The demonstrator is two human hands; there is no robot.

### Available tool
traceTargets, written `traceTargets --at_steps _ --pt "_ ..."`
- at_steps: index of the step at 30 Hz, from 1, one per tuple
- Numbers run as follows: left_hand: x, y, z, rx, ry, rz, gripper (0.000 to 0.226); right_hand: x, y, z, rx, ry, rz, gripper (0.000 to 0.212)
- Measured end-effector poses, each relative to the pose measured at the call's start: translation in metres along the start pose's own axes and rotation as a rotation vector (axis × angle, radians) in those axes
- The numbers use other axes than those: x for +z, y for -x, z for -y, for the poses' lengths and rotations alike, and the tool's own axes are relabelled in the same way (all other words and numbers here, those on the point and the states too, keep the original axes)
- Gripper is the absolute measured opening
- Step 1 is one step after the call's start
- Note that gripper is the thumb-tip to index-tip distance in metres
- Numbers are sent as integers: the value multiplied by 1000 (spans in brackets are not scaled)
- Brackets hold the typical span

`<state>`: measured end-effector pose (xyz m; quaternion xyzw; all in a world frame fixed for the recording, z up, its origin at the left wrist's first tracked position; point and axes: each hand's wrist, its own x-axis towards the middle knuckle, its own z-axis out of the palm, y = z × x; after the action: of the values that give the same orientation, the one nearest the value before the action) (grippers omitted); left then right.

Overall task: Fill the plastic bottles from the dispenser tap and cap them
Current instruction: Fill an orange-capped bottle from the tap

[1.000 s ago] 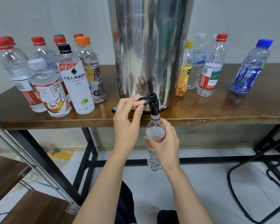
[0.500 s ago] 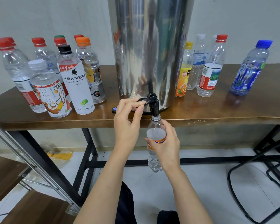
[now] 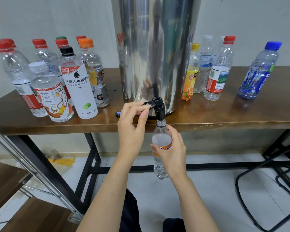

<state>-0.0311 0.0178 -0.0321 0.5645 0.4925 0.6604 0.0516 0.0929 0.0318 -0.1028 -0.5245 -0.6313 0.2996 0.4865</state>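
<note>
A tall steel dispenser (image 3: 155, 52) stands on the wooden table (image 3: 224, 114). Its black tap (image 3: 158, 108) juts over the table's front edge. My left hand (image 3: 132, 124) pinches the tap's lever between thumb and fingers. My right hand (image 3: 172, 150) grips an uncapped clear bottle with an orange label (image 3: 161, 139), its mouth right under the spout. Water stands high in the bottle, near its shoulder. A small black cap (image 3: 118, 113) lies on the table left of the tap.
Several capped bottles (image 3: 77, 81) crowd the table's left side. More capped bottles (image 3: 216, 69) stand to the right of the dispenser, a blue one (image 3: 258, 71) farthest right. Black table legs and a black stool frame (image 3: 266, 181) are below. A wooden step and metal rail lie lower left.
The water level in the held bottle has risen a little. Both hands stay where they were.
</note>
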Motion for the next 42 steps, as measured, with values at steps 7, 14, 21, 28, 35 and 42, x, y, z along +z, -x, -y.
traceTargets --at_steps 7,14,21,28,35,42 --pt "0 0 1 3 -9 3 17 -1 -2 5 -14 -11 3 78" --pt "0 0 1 -6 9 2 17 0 -4 7 -21 -3 3 79" --pt "-1 0 0 -7 17 6 20 -1 -4 8 -22 -9 -1 78" --pt "0 0 1 -15 16 8 19 0 -5 8 -35 15 0 79" --pt "-1 0 1 -20 19 12 19 -1 -4 8 -42 21 -18 79" --pt "0 0 1 -20 16 15 18 -3 -4 10 -32 24 -10 79"
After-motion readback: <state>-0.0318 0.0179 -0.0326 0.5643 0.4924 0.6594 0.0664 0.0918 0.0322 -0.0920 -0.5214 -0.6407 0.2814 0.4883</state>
